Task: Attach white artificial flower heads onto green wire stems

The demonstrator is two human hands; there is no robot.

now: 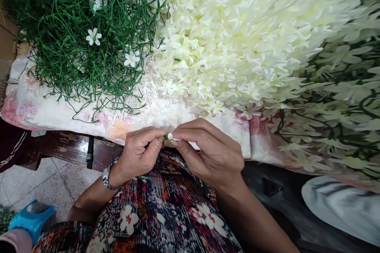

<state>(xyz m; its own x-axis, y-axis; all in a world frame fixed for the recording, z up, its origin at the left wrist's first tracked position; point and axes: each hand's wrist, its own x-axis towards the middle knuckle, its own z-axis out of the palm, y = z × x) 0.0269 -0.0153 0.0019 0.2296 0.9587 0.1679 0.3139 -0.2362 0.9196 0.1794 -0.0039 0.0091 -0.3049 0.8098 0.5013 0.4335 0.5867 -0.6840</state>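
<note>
Close together above my lap, both hands meet at a small white flower piece [170, 136]. My left hand [144, 150], with a metal watch on its wrist, pinches the green stem end. Thumb and fingers of my right hand [209, 152] are closed on the white part. Beyond the hands, a tangle of green plastic stems [74, 59] lies at the left on a flowered cloth [65, 112], with a few white blossoms in it. A large heap of pale white petals [231, 43] lies to its right.
At the right edge, finished-looking white flowers on green stems [341, 126] hang over the cloth's edge. White filaments [148, 87] lie between the two heaps. A blue plastic object [34, 219] is at the lower left, and pale fabric [341, 205] at the lower right.
</note>
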